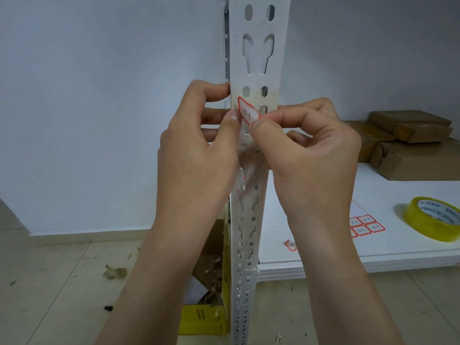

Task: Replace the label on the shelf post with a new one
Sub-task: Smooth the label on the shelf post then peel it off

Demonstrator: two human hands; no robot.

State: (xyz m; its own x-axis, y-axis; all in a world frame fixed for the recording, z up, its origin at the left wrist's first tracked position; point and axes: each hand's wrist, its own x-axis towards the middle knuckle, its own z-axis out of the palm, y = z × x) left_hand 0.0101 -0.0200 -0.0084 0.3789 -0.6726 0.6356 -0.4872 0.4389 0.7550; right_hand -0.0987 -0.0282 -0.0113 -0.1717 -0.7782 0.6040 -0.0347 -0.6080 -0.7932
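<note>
From the head camera, we see a white, red-bordered label with handwritten strokes we cannot read, held tilted against the slotted white shelf post. Our left hand wraps the post's left edge and its thumb presses the label's lower left edge; our right hand pinches the label's lower right edge. On the white shelf to the right lie a sheet of labels, one loose label, brown parcels, and a yellow tape roll printed "MADE IN CHINA".
</note>
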